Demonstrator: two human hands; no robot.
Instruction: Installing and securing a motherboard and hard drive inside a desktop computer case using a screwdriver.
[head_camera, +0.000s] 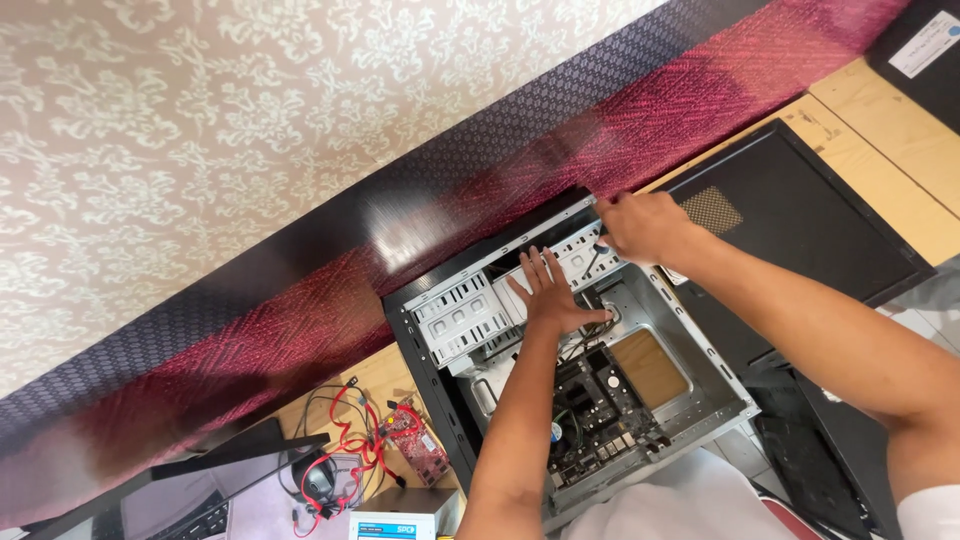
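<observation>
The open computer case (570, 370) lies on the bench (880, 120); left hand (550, 290) rests flat, open, inside by its drive cage (460, 320); right hand (645, 225) pinches something unclear at its rim; probably heavy, stiff, sharp-edged, best held by the frame.

Left hand (550, 292) flat inside open computer case (722, 385); right hand (645, 225) at its edge.

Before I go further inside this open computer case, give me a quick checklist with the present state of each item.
1. Side panel off and lying apart from the computer case: ok.
2. Left hand flat on the white drive cage, steadying it: ok.
3. Right hand at the case's top rim; what its fingers grip: cannot tell.
4. Cables clear of the left hand: not ok, they run right beneath it.
5. Motherboard untouched: ok.
6. Red cables outside the case: ok.
</observation>
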